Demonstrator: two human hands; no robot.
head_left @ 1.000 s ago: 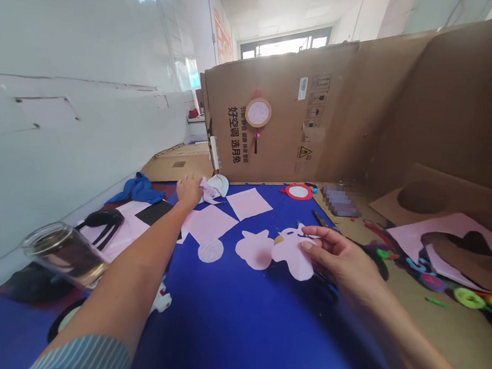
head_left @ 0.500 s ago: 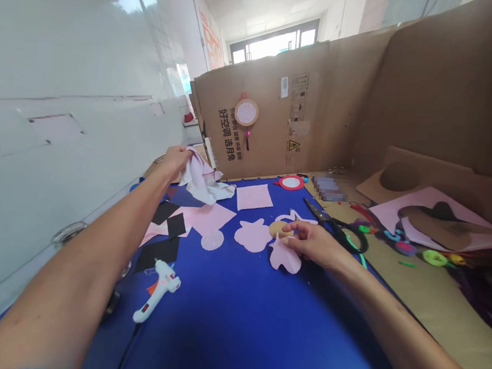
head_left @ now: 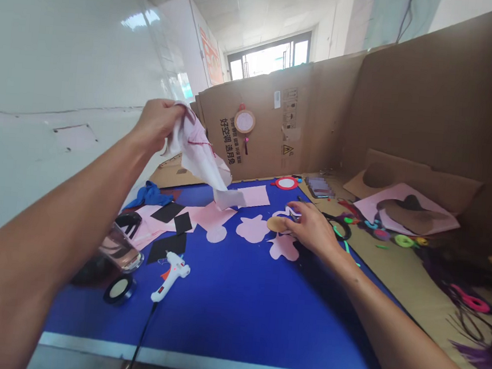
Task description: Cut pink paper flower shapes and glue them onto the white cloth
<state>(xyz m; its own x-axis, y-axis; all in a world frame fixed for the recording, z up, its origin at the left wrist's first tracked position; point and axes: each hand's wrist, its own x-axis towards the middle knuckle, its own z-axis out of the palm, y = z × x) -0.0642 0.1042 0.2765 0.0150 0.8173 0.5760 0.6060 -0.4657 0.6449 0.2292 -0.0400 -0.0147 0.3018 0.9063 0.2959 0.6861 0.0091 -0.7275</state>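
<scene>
We now hold the pale cloth point(head_left: 200, 160), bunched on the table a second ago, hanging from our raised left hand point(head_left: 159, 122); our right hand point(head_left: 311, 227) no longer pinches the right-hand pink cutout point(head_left: 284, 248).

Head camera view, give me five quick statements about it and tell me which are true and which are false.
1. The left hand holds a pale pink-and-white cloth up off the table. True.
2. The glue gun is bright green. False: it is mostly white.
3. The round ornament is on the upright cardboard. True.
4. The right hand is beside the glue gun. False: it is by the tan oval.
5. The red-rimmed disc lies beyond the glue gun. True.
</scene>
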